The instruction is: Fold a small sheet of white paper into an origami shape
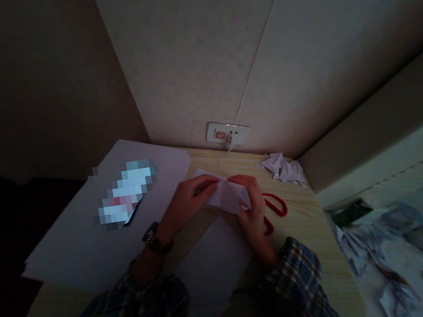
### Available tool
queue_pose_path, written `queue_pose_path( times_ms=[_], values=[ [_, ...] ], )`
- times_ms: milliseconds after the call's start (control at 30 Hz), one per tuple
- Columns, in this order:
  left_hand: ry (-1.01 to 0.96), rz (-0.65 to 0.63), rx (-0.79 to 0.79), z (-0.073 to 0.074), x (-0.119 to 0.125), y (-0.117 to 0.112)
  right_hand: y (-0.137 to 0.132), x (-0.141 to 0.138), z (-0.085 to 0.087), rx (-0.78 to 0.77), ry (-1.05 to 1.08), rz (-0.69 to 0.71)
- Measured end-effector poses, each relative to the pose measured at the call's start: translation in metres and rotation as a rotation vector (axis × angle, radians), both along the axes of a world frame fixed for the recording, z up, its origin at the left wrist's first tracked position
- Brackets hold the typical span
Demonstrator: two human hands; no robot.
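A partly folded piece of white paper (225,196) is held between my two hands, just above the wooden tabletop. My left hand (192,197) pinches its upper left part between thumb and fingers. On the other side, my right hand (250,200) has its fingers closed round the paper's right end. A flat sheet of white paper (215,264) lies on the table below my hands, between my forearms. Red-handled scissors (276,204) rest right beside my right hand; their blades are hidden.
On the left, a lit phone (127,195) lies on a stack of white paper (77,247). Several folded paper pieces (282,169) sit at the table's back right corner. A wall socket (227,134) holds a plug. Right of the table (317,227), mixed items lie on a lower surface.
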State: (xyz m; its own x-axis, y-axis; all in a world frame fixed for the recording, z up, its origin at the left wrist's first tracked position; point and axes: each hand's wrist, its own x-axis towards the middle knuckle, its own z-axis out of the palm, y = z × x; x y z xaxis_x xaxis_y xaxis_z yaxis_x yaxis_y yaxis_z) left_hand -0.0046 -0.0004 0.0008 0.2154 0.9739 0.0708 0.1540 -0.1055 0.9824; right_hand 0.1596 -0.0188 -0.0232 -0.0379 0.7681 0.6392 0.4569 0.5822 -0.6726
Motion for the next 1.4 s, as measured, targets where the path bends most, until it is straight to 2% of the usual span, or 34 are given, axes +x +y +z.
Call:
queue_pose_path(
  times_ms=[267, 600, 1133, 1400],
  values=[
    [-0.089, -0.077, -0.064, -0.0024, 0.0032, -0.0007, -0.0013, 0.0006, -0.0017, 0.042, -0.004, -0.055],
    [-0.14, -0.004, -0.102, 0.0037, 0.0046, 0.0006, -0.0056, 0.0003, -0.0004, 0.108, -0.092, 0.006],
    [-0.199, 0.01, -0.168, 0.0047, 0.0038, -0.0016, -0.0082, 0.0053, -0.006, 0.181, -0.246, -0.037],
    [-0.282, -0.058, -0.276, 0.0047, 0.0026, -0.0024, -0.0082, 0.0043, -0.0036, 0.19, -0.212, -0.053]
  ],
)
